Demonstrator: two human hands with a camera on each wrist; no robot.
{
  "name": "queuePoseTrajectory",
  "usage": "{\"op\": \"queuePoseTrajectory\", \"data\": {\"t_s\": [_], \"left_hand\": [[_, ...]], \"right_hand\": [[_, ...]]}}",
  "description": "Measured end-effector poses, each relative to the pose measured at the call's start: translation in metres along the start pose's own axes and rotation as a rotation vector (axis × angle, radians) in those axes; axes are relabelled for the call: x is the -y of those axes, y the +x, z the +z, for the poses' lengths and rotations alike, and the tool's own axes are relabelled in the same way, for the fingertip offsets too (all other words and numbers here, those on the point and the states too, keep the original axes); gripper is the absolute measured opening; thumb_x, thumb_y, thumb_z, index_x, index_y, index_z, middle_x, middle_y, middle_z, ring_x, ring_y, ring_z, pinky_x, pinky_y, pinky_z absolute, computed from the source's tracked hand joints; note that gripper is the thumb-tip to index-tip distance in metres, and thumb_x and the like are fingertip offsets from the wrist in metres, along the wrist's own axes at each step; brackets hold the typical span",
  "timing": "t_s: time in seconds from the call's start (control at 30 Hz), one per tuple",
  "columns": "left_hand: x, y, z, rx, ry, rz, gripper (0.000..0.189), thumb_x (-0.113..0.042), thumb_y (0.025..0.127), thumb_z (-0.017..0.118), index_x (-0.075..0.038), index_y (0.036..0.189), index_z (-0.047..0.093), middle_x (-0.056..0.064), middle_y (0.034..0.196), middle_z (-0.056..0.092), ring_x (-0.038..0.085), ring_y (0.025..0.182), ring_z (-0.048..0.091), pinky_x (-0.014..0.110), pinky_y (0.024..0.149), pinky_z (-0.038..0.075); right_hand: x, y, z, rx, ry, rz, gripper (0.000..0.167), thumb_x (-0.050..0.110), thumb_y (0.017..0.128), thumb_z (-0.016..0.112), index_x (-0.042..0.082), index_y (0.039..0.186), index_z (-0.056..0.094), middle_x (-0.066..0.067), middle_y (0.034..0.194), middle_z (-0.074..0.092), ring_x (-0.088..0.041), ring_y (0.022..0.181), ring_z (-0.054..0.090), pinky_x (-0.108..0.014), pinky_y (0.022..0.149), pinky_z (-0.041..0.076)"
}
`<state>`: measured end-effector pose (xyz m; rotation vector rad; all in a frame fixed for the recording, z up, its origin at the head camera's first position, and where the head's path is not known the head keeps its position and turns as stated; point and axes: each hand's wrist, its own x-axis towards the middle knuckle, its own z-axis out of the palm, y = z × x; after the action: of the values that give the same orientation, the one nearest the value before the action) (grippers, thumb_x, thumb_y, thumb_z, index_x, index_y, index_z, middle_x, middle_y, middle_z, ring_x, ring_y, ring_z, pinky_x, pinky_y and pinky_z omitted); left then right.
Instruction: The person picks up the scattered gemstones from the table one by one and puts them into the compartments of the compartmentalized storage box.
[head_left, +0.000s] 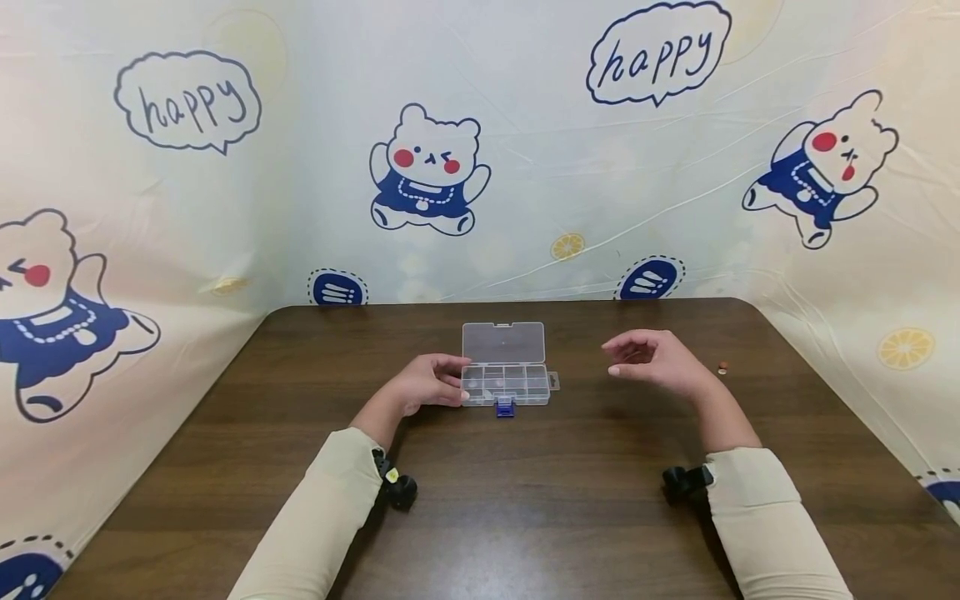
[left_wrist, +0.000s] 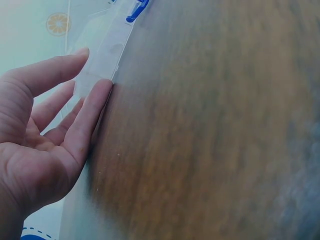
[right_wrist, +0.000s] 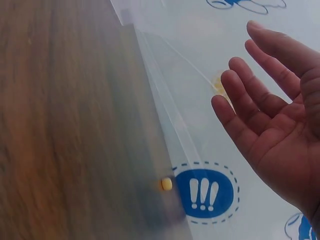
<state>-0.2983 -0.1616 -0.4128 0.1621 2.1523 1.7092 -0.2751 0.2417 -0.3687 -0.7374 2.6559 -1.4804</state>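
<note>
A clear plastic compartment box point(head_left: 506, 387) stands on the table with its lid point(head_left: 503, 343) raised at the back and a blue latch point(head_left: 506, 408) at the front. The left hand point(head_left: 431, 383) holds the box's left end between thumb and fingers. In the left wrist view, that hand point(left_wrist: 55, 130) is against the end of the box point(left_wrist: 102, 60). To the right of the box, the right hand point(head_left: 656, 362) is above the table, fingers loosely bent, holding nothing. Beyond it lies a small orange-brown piece point(head_left: 722, 367), which looks like a yellowish piece point(right_wrist: 166, 184) in the right wrist view.
The brown wooden table point(head_left: 480, 500) runs back to a printed cloth backdrop point(head_left: 525, 183) with bears and writing. A hang tab point(head_left: 554, 381) sticks out from the box's right end. Black wrist cameras point(head_left: 402, 492) are worn on both sleeves.
</note>
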Motion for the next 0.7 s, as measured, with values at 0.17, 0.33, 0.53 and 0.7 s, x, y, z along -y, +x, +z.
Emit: {"op": "queuePoseTrajectory", "data": {"t_s": [0.17,0.33,0.53,0.7], "left_hand": [[-0.001,-0.001,0.0,-0.005,-0.006,-0.011,0.064,0.011,0.077,0.076,-0.006,0.135,0.057,0.021,0.119,0.054,0.026,0.089,0.062,0.037,0.079,0.059],[-0.001,-0.001,0.002,0.0,-0.01,-0.012,0.064,0.011,0.077,0.076,-0.005,0.136,0.056,0.021,0.117,0.056,0.025,0.089,0.061,0.037,0.079,0.059],[-0.003,-0.001,0.001,0.001,-0.009,-0.011,0.065,0.011,0.077,0.076,-0.005,0.136,0.056,0.022,0.117,0.055,0.025,0.089,0.061,0.037,0.079,0.058],[-0.003,-0.001,0.0,-0.006,-0.013,-0.023,0.065,0.011,0.077,0.076,-0.006,0.136,0.056,0.021,0.115,0.056,0.025,0.09,0.061,0.037,0.079,0.058]], "right_hand": [[-0.006,-0.003,-0.008,-0.005,0.0,0.017,0.036,0.014,0.083,0.079,0.002,0.116,0.068,-0.013,0.107,0.068,-0.024,0.097,0.062,-0.026,0.079,0.054],[-0.011,-0.007,-0.016,0.003,0.004,0.044,0.039,0.017,0.085,0.078,0.004,0.119,0.066,-0.014,0.112,0.067,-0.025,0.101,0.062,-0.025,0.081,0.054],[-0.019,-0.009,-0.021,-0.012,-0.021,0.092,0.042,0.021,0.084,0.078,0.005,0.121,0.065,-0.019,0.117,0.064,-0.029,0.104,0.06,-0.025,0.083,0.054],[-0.022,-0.011,-0.024,-0.008,-0.017,0.142,0.046,0.024,0.084,0.079,0.004,0.123,0.064,-0.024,0.121,0.061,-0.03,0.106,0.058,-0.025,0.084,0.053]]}}
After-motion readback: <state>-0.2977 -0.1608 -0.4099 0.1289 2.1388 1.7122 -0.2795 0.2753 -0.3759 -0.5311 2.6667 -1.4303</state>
